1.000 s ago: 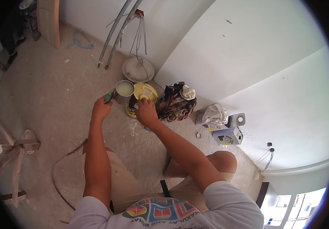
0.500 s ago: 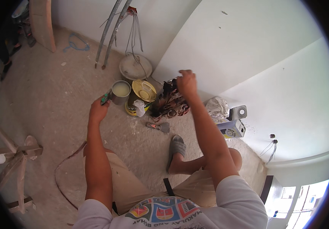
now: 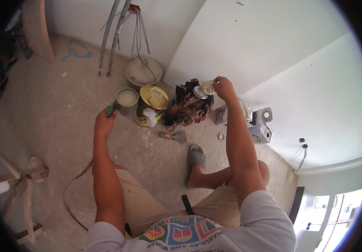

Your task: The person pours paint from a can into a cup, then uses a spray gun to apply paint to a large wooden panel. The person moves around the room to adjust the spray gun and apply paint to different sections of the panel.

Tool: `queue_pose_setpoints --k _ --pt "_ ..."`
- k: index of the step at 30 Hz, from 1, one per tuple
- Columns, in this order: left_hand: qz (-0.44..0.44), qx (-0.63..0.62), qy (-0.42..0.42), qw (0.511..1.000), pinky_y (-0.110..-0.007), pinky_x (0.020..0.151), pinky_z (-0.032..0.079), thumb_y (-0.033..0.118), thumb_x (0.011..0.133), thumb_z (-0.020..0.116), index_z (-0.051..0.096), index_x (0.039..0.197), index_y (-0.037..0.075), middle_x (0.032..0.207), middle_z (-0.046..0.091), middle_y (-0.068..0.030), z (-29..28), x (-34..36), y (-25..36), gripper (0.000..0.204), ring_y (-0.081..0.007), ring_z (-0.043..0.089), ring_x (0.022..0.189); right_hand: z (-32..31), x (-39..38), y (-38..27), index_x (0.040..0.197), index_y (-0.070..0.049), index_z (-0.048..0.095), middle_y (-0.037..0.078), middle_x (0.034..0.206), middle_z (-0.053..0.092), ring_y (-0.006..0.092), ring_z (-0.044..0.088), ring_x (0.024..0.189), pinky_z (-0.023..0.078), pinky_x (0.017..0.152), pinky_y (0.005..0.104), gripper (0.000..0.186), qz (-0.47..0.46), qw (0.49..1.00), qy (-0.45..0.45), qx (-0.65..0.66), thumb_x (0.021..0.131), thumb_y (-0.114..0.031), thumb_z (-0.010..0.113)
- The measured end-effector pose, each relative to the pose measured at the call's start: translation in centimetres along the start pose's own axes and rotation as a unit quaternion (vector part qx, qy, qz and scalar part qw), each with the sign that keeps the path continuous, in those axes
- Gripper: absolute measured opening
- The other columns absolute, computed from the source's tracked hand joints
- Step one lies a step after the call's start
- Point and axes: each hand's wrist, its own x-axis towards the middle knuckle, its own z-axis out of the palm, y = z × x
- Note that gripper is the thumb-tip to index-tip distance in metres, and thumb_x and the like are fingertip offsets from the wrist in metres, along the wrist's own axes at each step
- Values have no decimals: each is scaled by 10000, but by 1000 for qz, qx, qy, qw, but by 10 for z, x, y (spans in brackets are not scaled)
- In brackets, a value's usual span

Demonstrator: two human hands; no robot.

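Observation:
My left hand (image 3: 104, 119) is closed on a green-handled item (image 3: 109, 110) at the metal cup (image 3: 127, 102) of pale liquid. Just right of the cup stands a yellow-and-black can (image 3: 145, 116) with its yellow lid (image 3: 153, 94) and a white crumpled piece (image 3: 150, 116) against its side. My right hand (image 3: 223, 86) pinches a pale crumpled cloth (image 3: 207, 85) above a round metal lid (image 3: 200, 93) on a heap of dark patterned cloth (image 3: 187, 111). A scraper with an orange-marked handle (image 3: 176, 136) lies on the floor below them.
Conduits (image 3: 113, 38) with hanging wires and a round pale tub (image 3: 143, 70) stand at the back wall. Rectangular cans (image 3: 260, 133) sit by the right wall. A wooden stand (image 3: 31, 172) and a hose (image 3: 65, 193) are at left. Part of another person (image 3: 2, 63) shows upper left.
My right hand has left the yellow can's lid, moved up and right, and taken hold of the pale cloth. The scraper and more of my sandal have come into sight.

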Motion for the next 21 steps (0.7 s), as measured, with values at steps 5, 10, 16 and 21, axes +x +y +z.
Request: queue_pose_setpoints --k 5,10,16,21 --pt "-19 18 2 1000 -384 885 498 227 956 657 661 1307 44 1084 730 -195 -1 -3 12 396 -313 700 996 -22 2 12 1097 17 713 190 898 752 269 742 777 580 752 381 267 -3 997 78 8 879 -123 648" --pt "-11 18 15 1000 -373 875 495 215 953 653 669 1281 29 1042 732 -174 6 3 -1 377 -288 683 943 -30 -7 43 1058 -41 742 269 1058 718 440 684 1027 541 910 481 264 55 985 159 41 850 -125 603" --pt "-37 -18 -20 999 -344 851 481 187 931 655 672 1237 -1 962 710 -151 14 4 7 360 -255 648 873 -31 -11 87 1089 -4 726 250 1009 737 376 726 948 576 833 442 275 110 967 191 125 866 -90 591" --pt "-31 -31 3 999 -343 865 479 208 936 661 669 1266 5 992 712 -145 3 -2 5 387 -242 649 892 -29 -15 50 1184 27 642 113 1005 710 193 721 855 618 730 303 264 103 931 131 325 939 -51 585"
